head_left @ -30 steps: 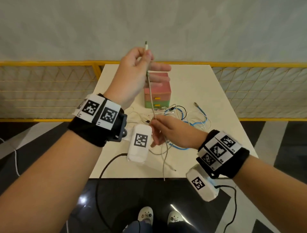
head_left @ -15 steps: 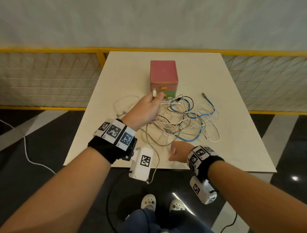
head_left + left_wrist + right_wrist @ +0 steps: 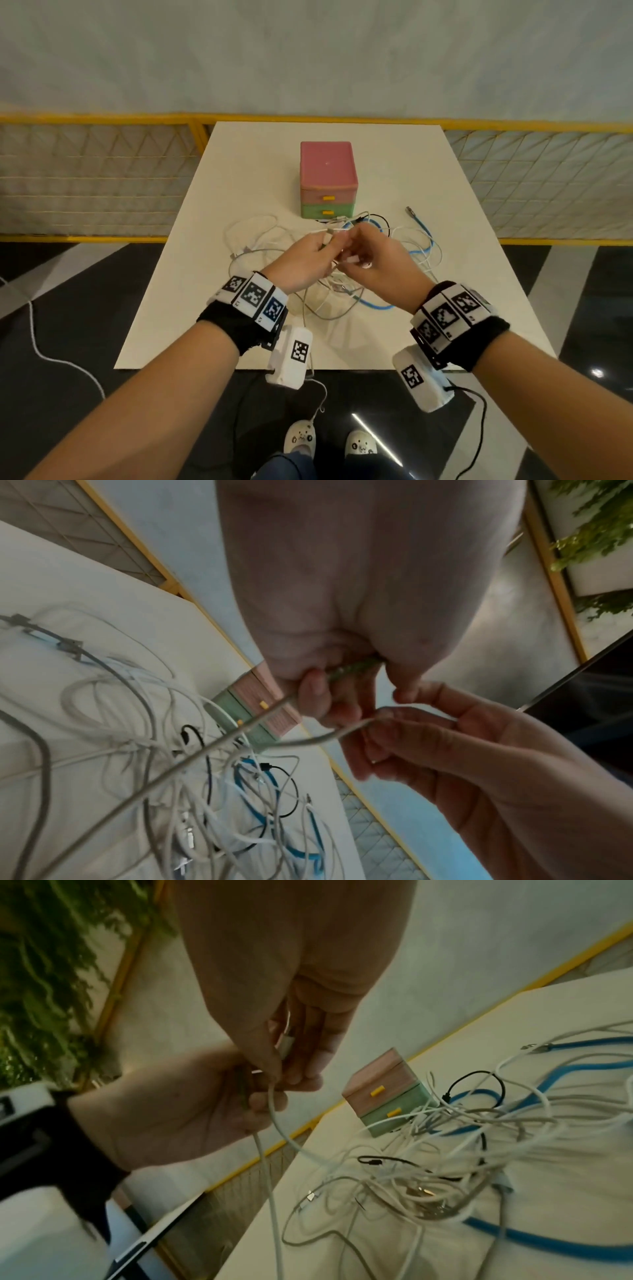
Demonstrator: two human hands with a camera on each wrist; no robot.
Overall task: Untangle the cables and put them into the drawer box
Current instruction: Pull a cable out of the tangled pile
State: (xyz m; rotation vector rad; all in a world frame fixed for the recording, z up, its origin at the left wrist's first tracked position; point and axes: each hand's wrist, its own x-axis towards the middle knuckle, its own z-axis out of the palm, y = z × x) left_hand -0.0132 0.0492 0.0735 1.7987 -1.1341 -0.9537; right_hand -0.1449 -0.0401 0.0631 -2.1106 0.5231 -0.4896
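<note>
A tangle of white, grey, black and blue cables [image 3: 342,294] lies on the white table [image 3: 239,164], in front of a small drawer box [image 3: 328,178] with a pink drawer above a green one, both shut. Above the pile my two hands meet. My left hand [image 3: 325,245] grips a pale grey-white cable [image 3: 205,753] that slants down to the pile. My right hand [image 3: 356,253] pinches the same cable near its plug [image 3: 286,1039]. One loose end of the cable [image 3: 320,401] hangs over the table's front edge.
A thick blue cable [image 3: 375,303] loops through the pile, its metal plug [image 3: 410,211] lying to the right of the box. A yellow-framed mesh fence [image 3: 102,178] runs behind and beside the table. Dark glossy floor lies below.
My left hand came down from high above the box to just over the pile. My right hand rose from the table's front edge and took hold of the cable beside it.
</note>
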